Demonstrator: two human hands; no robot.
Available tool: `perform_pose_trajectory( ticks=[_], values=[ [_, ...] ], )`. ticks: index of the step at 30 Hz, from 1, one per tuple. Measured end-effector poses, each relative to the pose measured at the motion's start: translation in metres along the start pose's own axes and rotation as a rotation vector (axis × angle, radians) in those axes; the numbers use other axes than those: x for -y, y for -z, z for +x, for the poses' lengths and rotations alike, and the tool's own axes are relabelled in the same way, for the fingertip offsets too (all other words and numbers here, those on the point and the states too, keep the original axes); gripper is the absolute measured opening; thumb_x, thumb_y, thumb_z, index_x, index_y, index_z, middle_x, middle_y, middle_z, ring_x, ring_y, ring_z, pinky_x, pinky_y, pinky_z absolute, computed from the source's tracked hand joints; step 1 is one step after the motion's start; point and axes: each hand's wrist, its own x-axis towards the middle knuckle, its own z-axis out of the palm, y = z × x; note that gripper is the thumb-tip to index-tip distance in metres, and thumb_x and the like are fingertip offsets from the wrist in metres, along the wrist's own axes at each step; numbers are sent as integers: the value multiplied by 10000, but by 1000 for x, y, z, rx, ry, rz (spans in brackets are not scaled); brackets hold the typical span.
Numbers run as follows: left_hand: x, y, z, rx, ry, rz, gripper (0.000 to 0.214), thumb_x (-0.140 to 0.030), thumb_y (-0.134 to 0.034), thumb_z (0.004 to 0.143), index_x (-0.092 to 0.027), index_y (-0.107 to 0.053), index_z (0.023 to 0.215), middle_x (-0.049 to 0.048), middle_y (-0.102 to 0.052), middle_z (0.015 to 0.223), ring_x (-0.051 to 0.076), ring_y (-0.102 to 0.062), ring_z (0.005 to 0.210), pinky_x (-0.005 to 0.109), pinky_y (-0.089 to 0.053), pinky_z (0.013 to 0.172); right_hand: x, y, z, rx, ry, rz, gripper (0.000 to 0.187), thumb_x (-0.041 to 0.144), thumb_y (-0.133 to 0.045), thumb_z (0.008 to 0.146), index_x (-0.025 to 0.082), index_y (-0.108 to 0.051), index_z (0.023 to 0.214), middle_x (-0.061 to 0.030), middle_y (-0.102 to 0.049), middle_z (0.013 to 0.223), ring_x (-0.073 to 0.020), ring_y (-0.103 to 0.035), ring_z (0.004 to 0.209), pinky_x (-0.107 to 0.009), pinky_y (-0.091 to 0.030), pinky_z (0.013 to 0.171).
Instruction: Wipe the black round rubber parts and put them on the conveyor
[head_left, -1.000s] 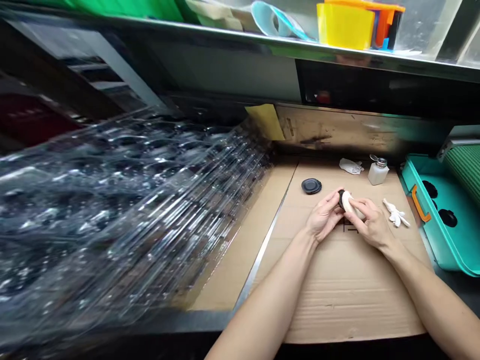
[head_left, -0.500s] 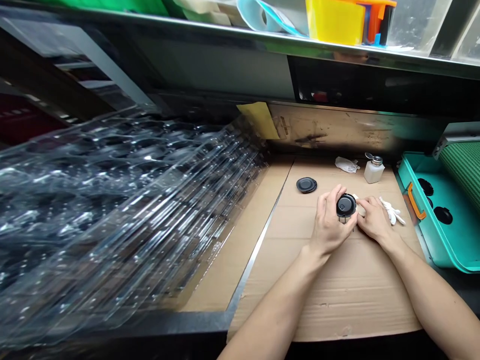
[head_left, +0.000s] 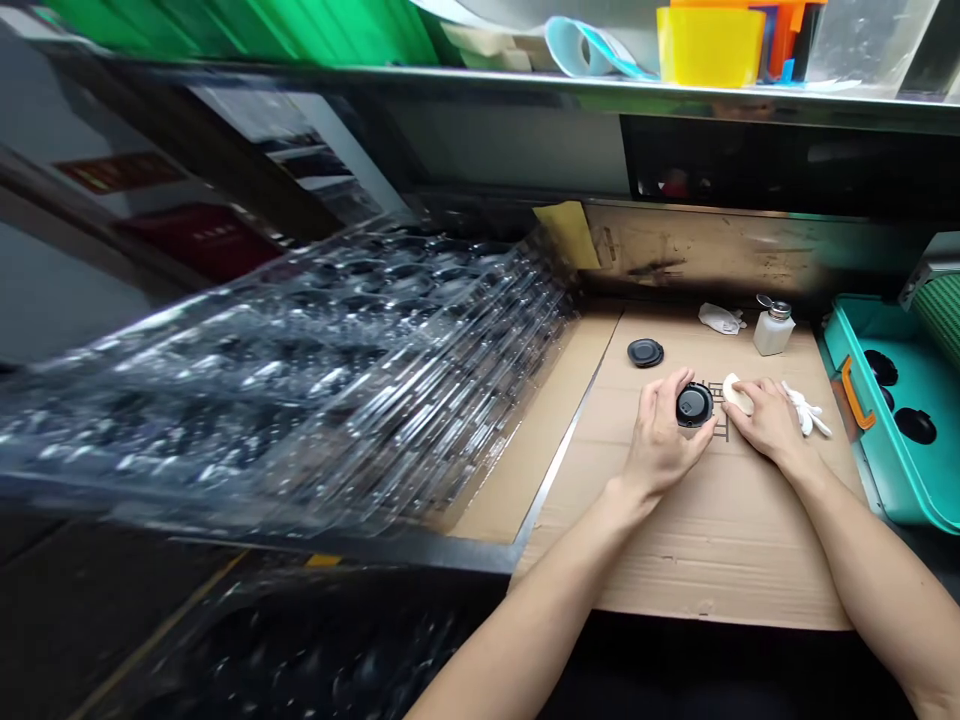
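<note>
My left hand [head_left: 666,432] is closed around a round black plastic part [head_left: 694,404], thumb at its lower right edge and fingers at its upper left. The flat inner face of the part is turned up toward me. Just right of it, my right hand [head_left: 766,418] grips a small white pad [head_left: 736,394] by its edge, low over the cardboard sheet [head_left: 675,550]. A second black round part [head_left: 646,352] lies on the cardboard beyond my left hand. Beside my right hand is a crumpled white glove-like item [head_left: 808,412].
A white dispenser bottle [head_left: 773,332] with its metal lid raised stands at the back, near a crumpled white wipe [head_left: 721,319]. To the right, a teal bin [head_left: 930,490] holds several black parts. Stacked clear plastic trays [head_left: 390,370] fill the left. A shelf [head_left: 525,78] runs overhead.
My right hand has drawn away from the black part to the right, and the white pad now shows in its fingers. My left hand still holds the part. The camera view has turned left.
</note>
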Motion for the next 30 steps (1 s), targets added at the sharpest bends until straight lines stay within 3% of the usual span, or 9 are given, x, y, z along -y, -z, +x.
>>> perform_pose_trajectory(
  ticks=[4, 6, 9, 13, 16, 22, 26, 28, 30],
  values=[
    [20, 23, 24, 82, 143, 4, 307, -418, -549, 973, -181, -644, 1144, 98, -714, 1071, 218, -675, 1013, 351, -560, 914, -3, -3, 1, 4, 0, 7, 340, 472, -619, 923, 269, -703, 1183, -71, -653, 1085, -257, -561, 1023, -366, -376, 941],
    [43, 32, 48, 65, 318, -30, 415, -475, -375, 1031, -180, -663, 979, 65, -709, 879, 180, -677, 765, 306, -561, 730, -3, -4, 1, 11, -6, 14, 340, 470, -624, 921, 270, -703, 1184, -71, -652, 1084, -253, -559, 1022, -358, -378, 930],
    [84, 36, 83, 65, 560, 12, 478, -523, -319, 1031, -161, -629, 1005, 57, -677, 827, 142, -599, 572, 264, -485, 544, -1, -4, 0, 18, -22, 21, 337, 465, -631, 919, 277, -703, 1189, -68, -651, 1072, -252, -561, 1030, -353, -382, 924],
    [125, 24, 103, 265, 692, 226, 359, -408, -386, 1024, -124, -603, 1050, 84, -677, 824, 144, -586, 571, 266, -458, 586, 3, -4, -2, 26, -31, 44, 328, 462, -620, 931, 272, -702, 1186, -61, -645, 1058, -241, -567, 1038, -357, -372, 964],
    [140, 11, 104, 361, 668, 326, 301, -350, -422, 1004, -133, -630, 985, 103, -689, 817, 191, -624, 700, 298, -468, 705, 6, -4, -3, 29, -38, 43, 329, 468, -619, 933, 272, -699, 1185, -66, -637, 1072, -244, -558, 1062, -352, -378, 954],
    [145, 5, 113, 506, 588, 521, 351, -394, -445, 976, -143, -683, 916, 212, -685, 1132, 331, -608, 1123, 423, -421, 1005, 11, -1, -6, 43, -40, 12, 309, 475, -611, 938, 273, -703, 1153, -76, -637, 1066, -253, -548, 1060, -358, -386, 934],
    [143, 13, 120, 592, 556, 567, 577, -578, -379, 966, -141, -674, 1198, 240, -552, 1386, 385, -560, 1262, 513, -374, 1093, 13, -1, -3, 60, -47, 17, 310, 464, -599, 943, 264, -697, 1158, -81, -638, 1063, -252, -551, 1062, -364, -393, 951],
    [144, 14, 118, 690, 452, 543, 735, -680, -480, 881, -154, -574, 1385, 211, -439, 1531, 368, -469, 1383, 459, -338, 1153, 19, -1, -1, 77, -60, 4, 326, 466, -593, 947, 251, -691, 1172, -89, -641, 1080, -261, -547, 1086, -386, -392, 979],
    [146, 12, 115, 805, 334, 521, 950, -742, -638, 716, -141, -521, 1442, 193, -399, 1580, 354, -419, 1431, 397, -332, 1172, 27, 4, -2, 124, -71, -22, 348, 463, -591, 951, 229, -682, 1192, -109, -645, 1121, -280, -543, 1119, -425, -393, 1005]
  ],
)
